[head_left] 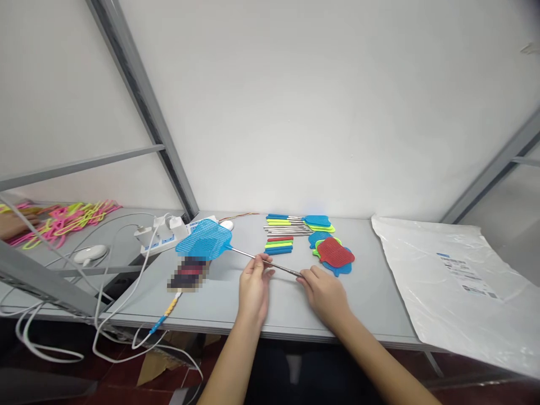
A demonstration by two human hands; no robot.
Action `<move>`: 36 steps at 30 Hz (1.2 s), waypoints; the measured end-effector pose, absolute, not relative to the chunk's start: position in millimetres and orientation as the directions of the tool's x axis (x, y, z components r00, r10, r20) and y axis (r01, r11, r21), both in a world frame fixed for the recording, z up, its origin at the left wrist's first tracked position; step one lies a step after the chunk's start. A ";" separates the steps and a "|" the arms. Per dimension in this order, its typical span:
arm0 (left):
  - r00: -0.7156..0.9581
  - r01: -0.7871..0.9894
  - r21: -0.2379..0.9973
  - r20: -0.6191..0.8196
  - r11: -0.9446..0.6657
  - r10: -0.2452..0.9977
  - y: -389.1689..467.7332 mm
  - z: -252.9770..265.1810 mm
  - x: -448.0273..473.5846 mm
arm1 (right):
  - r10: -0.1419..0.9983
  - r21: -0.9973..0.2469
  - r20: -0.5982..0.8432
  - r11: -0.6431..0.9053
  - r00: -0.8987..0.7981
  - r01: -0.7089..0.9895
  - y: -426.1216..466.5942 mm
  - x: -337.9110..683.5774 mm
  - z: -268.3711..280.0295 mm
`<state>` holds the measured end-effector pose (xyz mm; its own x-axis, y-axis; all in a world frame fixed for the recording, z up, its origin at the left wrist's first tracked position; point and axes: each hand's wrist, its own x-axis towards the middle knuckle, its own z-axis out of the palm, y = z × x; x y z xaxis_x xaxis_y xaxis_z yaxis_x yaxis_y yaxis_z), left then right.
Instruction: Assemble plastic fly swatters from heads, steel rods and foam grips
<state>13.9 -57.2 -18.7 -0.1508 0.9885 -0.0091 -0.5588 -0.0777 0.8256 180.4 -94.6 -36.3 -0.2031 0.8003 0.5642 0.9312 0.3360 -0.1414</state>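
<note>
A fly swatter with a blue mesh head (203, 239) and a thin metal rod is held above the table, its head pointing left. My left hand (254, 289) pinches the rod near its middle. At the rod's right end my right hand (327, 293) is closed, fingertips together on the metal; that end is partly hidden by the fingers. Behind my hands lie several loose metal rods (287, 230), coloured handle grips (279, 246) in red, green, yellow and blue, and swatters with blue and yellow heads (317, 221). Loose swatter heads, a red one (336, 252) on top, are stacked beyond my right hand.
A large white plastic package (442, 281) covers the table's right side. On the left are a blurred phone-like item (188, 274), a power strip (158, 244) with plugs, and white cables. Another person's hand (19, 225) is at pink and yellow cords (80, 219) beyond the metal frame.
</note>
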 end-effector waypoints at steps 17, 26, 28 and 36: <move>-0.217 -0.610 0.784 -0.026 -0.115 0.976 -51.2 -13.6 0.8 | 0.788 -0.091 0.579 0.316 -0.208 0.944 -101.9 186.6 -37.5; -0.115 -0.500 0.862 0.025 -0.080 0.993 -61.9 -9.3 19.9 | 0.750 -0.053 0.631 0.298 -0.200 0.953 -107.9 214.9 -35.7; -0.022 -0.488 0.873 0.001 -0.011 1.000 -66.3 -13.8 28.6 | 0.750 -0.042 0.624 0.314 -0.221 0.949 -106.3 218.0 -34.9; 0.051 -0.579 0.814 -0.020 0.046 0.998 -70.7 -18.0 33.3 | 0.723 -0.021 0.639 0.355 -0.261 0.935 -95.0 195.2 -30.3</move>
